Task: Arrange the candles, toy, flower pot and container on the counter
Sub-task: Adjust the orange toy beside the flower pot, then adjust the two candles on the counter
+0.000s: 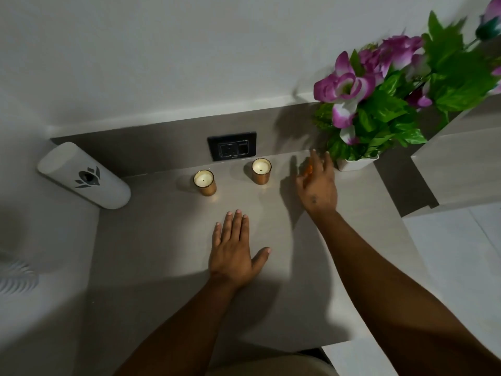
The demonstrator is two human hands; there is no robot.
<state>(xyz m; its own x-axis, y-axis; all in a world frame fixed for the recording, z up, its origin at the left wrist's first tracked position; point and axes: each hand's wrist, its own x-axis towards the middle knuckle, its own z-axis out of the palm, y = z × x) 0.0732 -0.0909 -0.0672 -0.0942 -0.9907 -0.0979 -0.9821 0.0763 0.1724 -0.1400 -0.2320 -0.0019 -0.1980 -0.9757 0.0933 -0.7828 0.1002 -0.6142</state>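
Two candles in copper-coloured glasses stand upright on the grey counter (162, 253), one at the left (204, 182) and one further right (261, 171). A white flower pot (355, 163) with purple flowers and green leaves stands at the back right. My right hand (317, 185) is just left of the pot, fingers curled around a small orange thing (309, 169), mostly hidden, probably the toy. My left hand (234, 248) lies flat and open on the counter in front of the candles. A white cylindrical container (84, 176) with a dark flower mark sits at the far left.
A black wall socket (232, 145) sits in the backsplash behind the candles. A raised pale ledge (458, 164) borders the counter on the right. The counter's front edge (284, 346) runs close to my body, with a white floor beyond at the right.
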